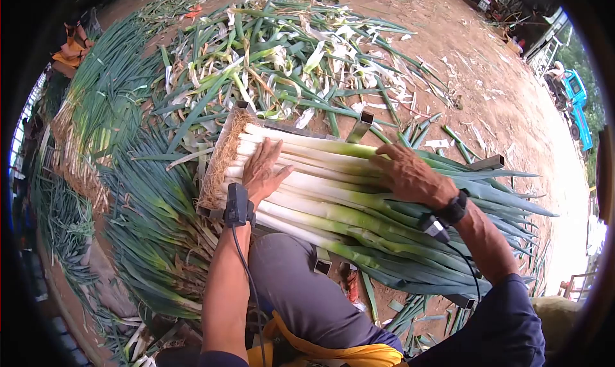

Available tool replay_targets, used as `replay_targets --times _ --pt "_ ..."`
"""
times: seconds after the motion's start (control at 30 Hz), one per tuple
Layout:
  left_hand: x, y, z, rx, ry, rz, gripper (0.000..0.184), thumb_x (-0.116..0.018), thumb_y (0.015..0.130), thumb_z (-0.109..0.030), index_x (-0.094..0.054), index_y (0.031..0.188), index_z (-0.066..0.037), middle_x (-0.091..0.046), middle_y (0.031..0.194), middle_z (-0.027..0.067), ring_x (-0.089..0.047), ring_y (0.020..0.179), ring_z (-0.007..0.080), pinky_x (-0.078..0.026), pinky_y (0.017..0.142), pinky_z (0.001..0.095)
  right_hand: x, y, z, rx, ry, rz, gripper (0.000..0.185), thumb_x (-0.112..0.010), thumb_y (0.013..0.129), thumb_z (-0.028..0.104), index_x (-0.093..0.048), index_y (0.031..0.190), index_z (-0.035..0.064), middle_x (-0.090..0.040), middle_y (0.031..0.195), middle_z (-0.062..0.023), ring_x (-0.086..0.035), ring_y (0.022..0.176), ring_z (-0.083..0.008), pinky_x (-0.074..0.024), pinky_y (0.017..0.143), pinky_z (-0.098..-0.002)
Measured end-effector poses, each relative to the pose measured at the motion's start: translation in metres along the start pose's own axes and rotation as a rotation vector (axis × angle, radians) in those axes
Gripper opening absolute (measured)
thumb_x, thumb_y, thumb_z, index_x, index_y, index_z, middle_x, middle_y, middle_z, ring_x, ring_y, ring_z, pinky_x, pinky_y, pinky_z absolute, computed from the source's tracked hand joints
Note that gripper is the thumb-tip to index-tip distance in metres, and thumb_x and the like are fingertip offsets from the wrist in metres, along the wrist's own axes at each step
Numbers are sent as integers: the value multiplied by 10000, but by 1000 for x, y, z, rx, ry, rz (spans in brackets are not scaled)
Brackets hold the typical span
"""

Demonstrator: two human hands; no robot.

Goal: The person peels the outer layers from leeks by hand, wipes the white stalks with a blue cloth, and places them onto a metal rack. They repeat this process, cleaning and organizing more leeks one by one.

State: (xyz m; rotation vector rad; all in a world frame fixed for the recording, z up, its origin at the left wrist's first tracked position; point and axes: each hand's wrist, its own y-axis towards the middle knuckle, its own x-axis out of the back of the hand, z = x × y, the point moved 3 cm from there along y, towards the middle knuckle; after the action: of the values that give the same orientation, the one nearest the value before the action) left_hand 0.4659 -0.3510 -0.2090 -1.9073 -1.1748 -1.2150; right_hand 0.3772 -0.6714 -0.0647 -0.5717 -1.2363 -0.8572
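Observation:
A layer of long green onions (307, 207) lies side by side across a metal rack, white stalks to the left and dark leaves to the right. Their trimmed-looking roots (224, 155) line up against the rack's left end. My left hand (261, 170) rests flat on the white stalks near the roots, fingers spread. Over the far edge, where white turns to green, my right hand (413, 176) curls its bent fingers around some stalks; its thumb is hidden. Both wrists wear black straps with small cabled devices.
Square metal posts (360, 127) rise at the rack's edges. Beyond it spreads a heap of peeled leaves (282, 59) on bare soil. Unsorted green onions (144, 207) lie in piles at left. My knee (301, 284) is against the rack's near side. A blue vehicle (576, 101) stands far right.

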Motion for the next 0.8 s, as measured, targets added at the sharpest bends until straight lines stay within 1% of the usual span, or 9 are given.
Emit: replay_targets --times 0.03,0.13,0.37,0.5,0.57,0.6,0.67,0.73,0.8 --pt "0 -1 -2 7 -3 -3 790 -578 912 -535 -300 1539 -144 -228 1572 274 -230 1455 433 -258 1162 484 18 -9 0 -25 -19 42 352 -677 840 163 -643 1161 24 -591 1006 -155 -588 994 -319 -473 875 -408" --pt "1 -1 -5 17 -6 -7 795 -569 912 -552 -302 1539 -143 -220 1576 271 -222 1459 428 -250 1162 491 30 -52 -23 -163 35 -19 323 -706 834 151 -685 1136 42 -596 1017 -141 -596 964 -304 -475 859 -402" --pt "1 -1 -8 26 -1 -11 793 -546 919 -575 -308 1538 -142 -214 1580 267 -221 1463 414 -236 1163 488 2 -63 -39 -144 134 -127 340 -673 838 32 -676 1178 40 -592 984 -143 -594 898 -323 -475 811 -410" --pt "2 -1 -11 65 -4 -26 810 -553 906 -597 -316 1537 -149 -220 1588 241 -198 1474 396 -206 1172 482 -10 -64 -52 -156 158 -124 327 -665 841 37 -679 1168 40 -583 993 -136 -577 932 -317 -451 838 -413" --pt "0 -3 -12 60 14 -60 823 -549 900 -620 -304 1543 -169 -198 1599 229 -188 1480 389 -187 1171 522 -12 -64 -51 -181 178 -115 319 -637 841 19 -680 1157 23 -581 986 -139 -562 922 -319 -447 837 -411" --pt "3 -5 -13 75 -11 -37 843 -508 900 -667 -298 1545 -168 -179 1602 235 -173 1485 385 -164 1179 524 -16 -64 -55 -119 121 -144 333 -631 831 2 -681 1160 21 -585 970 -141 -562 915 -317 -453 819 -407" --pt "-3 -3 -7 72 -49 -34 918 -453 871 -749 -279 1549 -155 -160 1605 237 -143 1494 380 -136 1196 510 -17 -64 -54 -184 189 -144 329 -628 840 -1 -683 1162 30 -581 945 -144 -566 859 -299 -462 772 -371" --pt "-2 -11 -10 97 -124 -69 973 -458 832 -789 -277 1551 -159 -165 1604 232 -125 1502 354 -119 1214 454 -15 -62 -49 -211 184 -104 305 -570 904 50 -657 1195 19 -566 937 -144 -557 845 -285 -456 759 -353" --pt "13 -29 -23 163 -166 34 958 -492 835 -772 -301 1541 -154 -253 1579 222 -200 1483 347 -160 1216 416 -13 -63 -42 -165 202 -96 314 -520 948 76 -627 1236 11 -547 959 -142 -538 866 -281 -445 775 -350"
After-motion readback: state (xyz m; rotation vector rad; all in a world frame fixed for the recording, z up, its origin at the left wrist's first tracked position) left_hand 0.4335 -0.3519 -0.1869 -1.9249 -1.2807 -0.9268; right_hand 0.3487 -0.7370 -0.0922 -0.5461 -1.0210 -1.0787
